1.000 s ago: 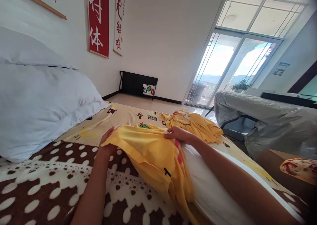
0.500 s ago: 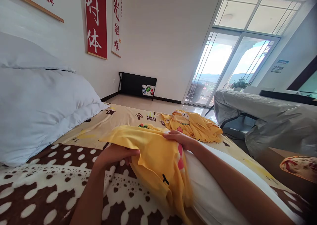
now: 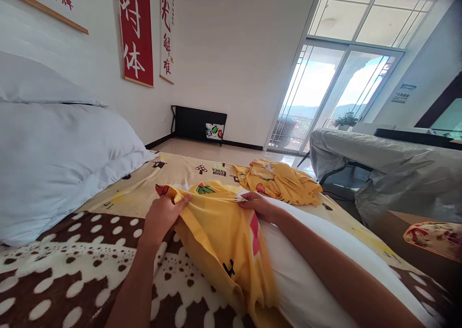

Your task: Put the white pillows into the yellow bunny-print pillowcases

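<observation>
A yellow pillowcase [image 3: 212, 231] with pink, green and black prints stretches between my two hands. My left hand [image 3: 162, 216] grips its left corner, thumb on top and fingers folded beneath. The far edge, near a white printed patch, is pinched by my right hand [image 3: 260, 205]. A white pillow [image 3: 306, 255] lies under my right forearm, against the pillowcase's right side; I cannot tell how far it reaches inside. Farther back, a second crumpled yellow cloth [image 3: 277, 181] rests on the bed.
A brown and cream patterned blanket [image 3: 90, 265] covers the bed. White pillows [image 3: 68, 159] are piled at the left. To the right stand plastic-covered furniture [image 3: 397, 169] and a cardboard box [image 3: 393, 227] with a patterned cloth. A black folded frame [image 3: 191, 123] leans by the wall.
My left hand has risen and turned over, lifting the pillowcase's left corner. The cloth is pulled straighter between my hands. My right hand keeps its pinch with little movement.
</observation>
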A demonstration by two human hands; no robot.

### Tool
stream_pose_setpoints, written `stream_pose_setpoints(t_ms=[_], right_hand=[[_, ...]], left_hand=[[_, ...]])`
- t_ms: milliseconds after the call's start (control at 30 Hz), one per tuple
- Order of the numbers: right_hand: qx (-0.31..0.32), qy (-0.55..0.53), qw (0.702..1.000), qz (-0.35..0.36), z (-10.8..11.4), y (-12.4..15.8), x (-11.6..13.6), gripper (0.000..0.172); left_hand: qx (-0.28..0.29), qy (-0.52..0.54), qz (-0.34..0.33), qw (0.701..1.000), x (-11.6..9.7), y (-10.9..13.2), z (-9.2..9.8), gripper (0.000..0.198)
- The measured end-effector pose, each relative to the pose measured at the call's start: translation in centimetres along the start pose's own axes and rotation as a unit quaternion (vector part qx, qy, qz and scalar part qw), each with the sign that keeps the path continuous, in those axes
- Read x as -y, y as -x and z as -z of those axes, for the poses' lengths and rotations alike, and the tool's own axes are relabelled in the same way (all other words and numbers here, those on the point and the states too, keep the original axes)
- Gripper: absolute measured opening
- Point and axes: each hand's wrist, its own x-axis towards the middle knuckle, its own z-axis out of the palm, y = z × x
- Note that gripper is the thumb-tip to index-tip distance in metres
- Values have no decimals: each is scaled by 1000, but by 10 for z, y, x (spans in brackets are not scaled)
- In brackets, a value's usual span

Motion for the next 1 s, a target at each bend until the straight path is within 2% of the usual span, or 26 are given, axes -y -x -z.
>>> stream_pose_setpoints(t_ms=[67, 167, 267, 400, 500, 600, 733, 800, 833, 900, 933, 1000], right_hand=[[-43, -32, 999, 8, -5, -1, -3, 23], [-71, -47, 996, -8, -14, 1, -2, 20], [-53, -22, 998, -28, -19, 6, 1, 24], [6, 27, 999, -26, -21, 14, 5, 32], [34, 78, 996, -28, -23, 16, 7, 32], [12, 96, 995, -33, -25, 18, 6, 32], [-4, 84, 996, -33, -26, 19, 5, 32], [-6, 85, 996, -35, -26, 19, 6, 34], [-15, 98, 994, -34, -26, 19, 6, 35], [-63, 173, 982, -28, -27, 18, 9, 39], [-99, 233, 967, -18, -27, 18, 11, 41], [-178, 380, 907, 42, -32, 20, 14, 44]], left_hand=[[14, -6, 20, 1000, 4, -4, -2, 52], [-45, -67, 19, 997, 7, -7, -3, 62], [-95, -115, 27, 989, 7, -10, -4, 67], [-87, -106, 59, 989, 15, -16, -8, 71], [-67, -33, 53, 996, 25, -23, -12, 51], [-50, 69, 27, 996, 34, -28, -14, 27], [-39, 194, 16, 980, 30, -28, -11, 29], [-43, 334, 17, 942, 21, -23, -7, 33], [-43, 423, 26, 905, 15, -19, -5, 32], [-31, 589, 58, 806, 3, -12, 0, 26], [-23, 641, 76, 763, -3, -8, 2, 22], [-18, 678, 101, 728, -12, -2, 8, 14]])
